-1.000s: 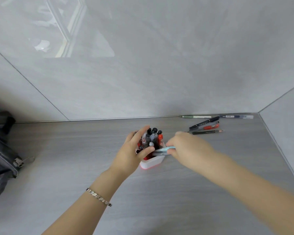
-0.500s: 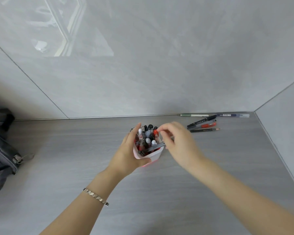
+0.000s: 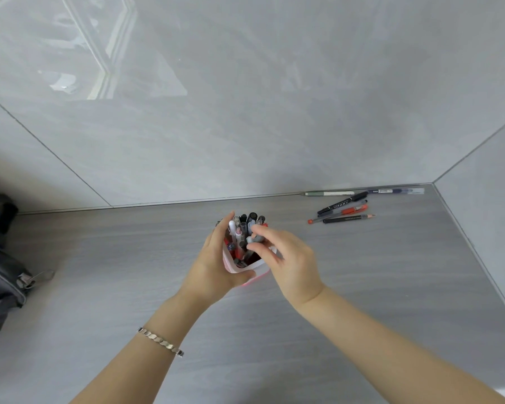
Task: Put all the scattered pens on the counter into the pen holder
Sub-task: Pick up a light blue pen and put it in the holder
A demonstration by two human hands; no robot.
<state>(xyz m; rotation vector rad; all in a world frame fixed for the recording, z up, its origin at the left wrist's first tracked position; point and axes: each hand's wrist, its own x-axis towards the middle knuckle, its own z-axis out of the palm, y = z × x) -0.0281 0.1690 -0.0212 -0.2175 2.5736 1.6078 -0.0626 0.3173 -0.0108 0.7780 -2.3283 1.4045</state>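
A white and pink pen holder (image 3: 259,269), crammed with several pens, sits mid-counter, tipped toward me. My left hand (image 3: 213,265) wraps around its left side and front. My right hand (image 3: 286,259) is over the holder's right rim, its fingertips pinched on the top of a grey pen (image 3: 253,239) that stands among the others. Loose on the counter at the back right lie a black marker (image 3: 343,203), a red pen (image 3: 342,213) and a black pencil (image 3: 349,218). A green-tipped white pen (image 3: 330,193) and a blue pen (image 3: 397,191) rest against the wall.
A dark grey bag (image 3: 0,275) with a zip pull lies at the counter's left edge. Glossy grey walls close off the back and the right side, meeting in a corner behind the loose pens. A bracelet is on my left wrist.
My right hand swung the grey pen from lying across the holder's rim to standing upright inside it. My left hand kept its grip while tipping the holder toward me.
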